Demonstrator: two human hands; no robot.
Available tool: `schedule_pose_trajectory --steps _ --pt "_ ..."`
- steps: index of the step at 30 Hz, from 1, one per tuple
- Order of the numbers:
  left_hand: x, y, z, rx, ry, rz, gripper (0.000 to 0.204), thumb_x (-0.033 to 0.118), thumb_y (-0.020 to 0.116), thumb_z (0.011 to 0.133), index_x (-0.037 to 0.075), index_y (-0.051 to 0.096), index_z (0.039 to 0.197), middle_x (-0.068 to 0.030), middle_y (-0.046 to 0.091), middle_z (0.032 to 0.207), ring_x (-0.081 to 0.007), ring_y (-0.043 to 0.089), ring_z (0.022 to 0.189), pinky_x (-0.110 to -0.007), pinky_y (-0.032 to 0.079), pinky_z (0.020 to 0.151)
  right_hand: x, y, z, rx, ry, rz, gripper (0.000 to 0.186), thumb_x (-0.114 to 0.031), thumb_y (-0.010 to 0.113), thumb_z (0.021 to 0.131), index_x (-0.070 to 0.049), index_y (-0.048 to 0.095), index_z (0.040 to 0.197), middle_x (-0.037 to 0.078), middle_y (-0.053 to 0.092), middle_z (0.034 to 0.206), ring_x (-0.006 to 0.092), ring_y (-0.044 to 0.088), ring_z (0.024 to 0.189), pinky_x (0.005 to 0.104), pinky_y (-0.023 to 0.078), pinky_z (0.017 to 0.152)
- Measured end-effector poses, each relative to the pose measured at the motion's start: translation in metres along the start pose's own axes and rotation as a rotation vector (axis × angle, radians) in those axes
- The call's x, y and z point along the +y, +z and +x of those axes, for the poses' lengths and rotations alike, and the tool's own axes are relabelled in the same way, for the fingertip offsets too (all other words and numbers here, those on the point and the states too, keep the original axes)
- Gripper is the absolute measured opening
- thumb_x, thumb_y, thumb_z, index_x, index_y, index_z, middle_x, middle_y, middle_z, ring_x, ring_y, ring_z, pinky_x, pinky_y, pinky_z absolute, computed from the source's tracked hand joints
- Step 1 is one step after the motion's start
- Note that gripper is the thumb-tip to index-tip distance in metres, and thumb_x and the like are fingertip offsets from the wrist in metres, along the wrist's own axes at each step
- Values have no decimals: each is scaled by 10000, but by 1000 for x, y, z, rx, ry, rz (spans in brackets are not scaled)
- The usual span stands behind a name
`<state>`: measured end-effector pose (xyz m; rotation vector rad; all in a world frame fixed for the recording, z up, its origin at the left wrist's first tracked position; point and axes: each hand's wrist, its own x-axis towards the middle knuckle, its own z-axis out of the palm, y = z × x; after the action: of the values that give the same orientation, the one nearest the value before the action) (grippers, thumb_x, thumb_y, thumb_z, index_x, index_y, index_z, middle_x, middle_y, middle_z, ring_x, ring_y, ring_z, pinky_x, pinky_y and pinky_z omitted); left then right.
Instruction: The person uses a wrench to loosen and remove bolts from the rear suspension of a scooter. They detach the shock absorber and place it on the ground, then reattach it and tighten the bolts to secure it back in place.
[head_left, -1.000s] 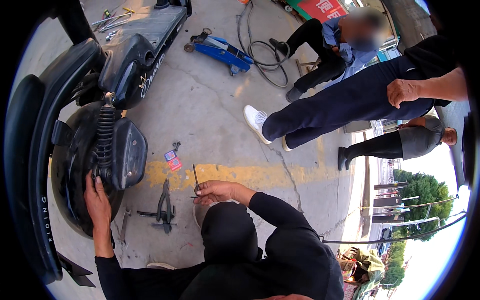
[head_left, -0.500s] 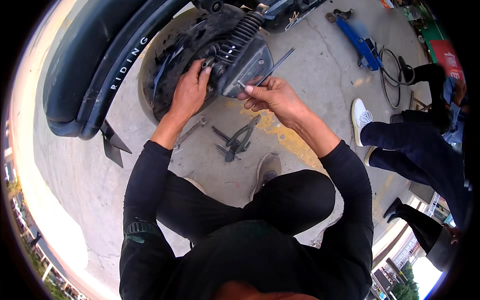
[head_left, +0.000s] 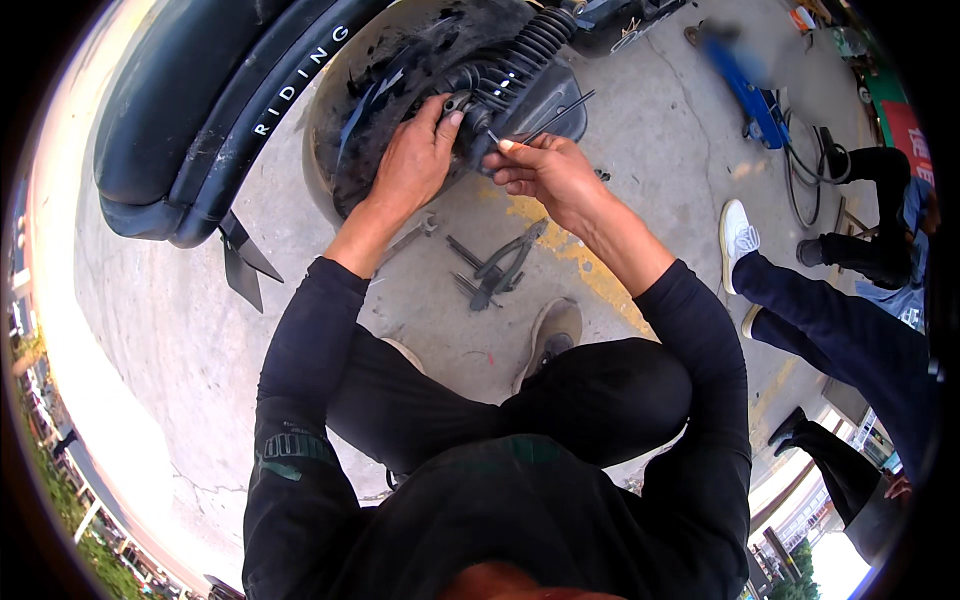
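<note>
Beside a dusty black wheel cover (head_left: 375,100), my left hand (head_left: 415,155) is closed at the lower end of a black coil-spring shock absorber (head_left: 520,60). Its thumb and fingers grip a small round metal fitting (head_left: 457,102). To the right, my right hand (head_left: 550,175) pinches a thin dark metal rod (head_left: 562,115) that slants up and to the right. A short pale metal tip (head_left: 492,136) shows past the right thumb, close to the fitting; whether it belongs to the rod is hidden by the fingers.
Pliers (head_left: 510,255) and other dark tools lie on the concrete between my feet, near a wrench (head_left: 408,238). A black padded seat (head_left: 190,130) overhangs at upper left. Another person's legs (head_left: 830,310) extend in from the right, below a blue floor jack (head_left: 745,90) and a hose (head_left: 805,180).
My right hand has come nearer to my left hand, bringing the rod and pale tip closer to the fitting. The left hand keeps its grip. The whole view has shifted slightly.
</note>
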<state>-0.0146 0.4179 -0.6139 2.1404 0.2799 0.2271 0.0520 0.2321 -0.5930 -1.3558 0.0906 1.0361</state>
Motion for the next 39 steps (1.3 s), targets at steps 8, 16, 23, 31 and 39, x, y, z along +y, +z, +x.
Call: schedule_pose_trajectory --steps 8,16,23,31,39 --pt "-9 0 1 26 16 33 384 316 490 1020 22 553 1258 -162 659 816 -238 644 670 -349 493 669 2 3 7 -52 -15 100 204 -201 577 985 -10 649 999 84 710 955 115 647 796 244 499 701" --pt "0 -5 2 -7 -38 55 361 282 491 1012 11 553 1241 -230 647 922 -362 620 853 -414 486 750 -2 -7 12 -80 -6 112 199 -160 578 972 24 651 988 125 714 921 143 682 751 251 551 656" --pt "-12 2 3 -52 -117 10 358 234 444 1040 -14 528 1284 -220 657 1112 -348 647 1014 -384 483 869 -4 -14 30 -216 65 167 183 -157 639 945 25 651 930 139 719 836 170 691 676 277 550 596" --pt "-9 -1 5 -41 -25 71 333 223 435 1042 2 527 1274 -245 638 1112 -403 618 1018 -411 471 860 3 -4 34 -98 34 215 175 -128 632 946 46 640 940 154 709 826 178 691 651 290 554 540" --pt "-7 5 2 -19 66 64 337 209 430 1040 -21 525 1267 -252 638 1111 -411 614 1022 -412 465 868 3 -3 21 116 -777 -953 142 -70 656 826 70 640 841 150 676 700 226 677 603 365 549 537"
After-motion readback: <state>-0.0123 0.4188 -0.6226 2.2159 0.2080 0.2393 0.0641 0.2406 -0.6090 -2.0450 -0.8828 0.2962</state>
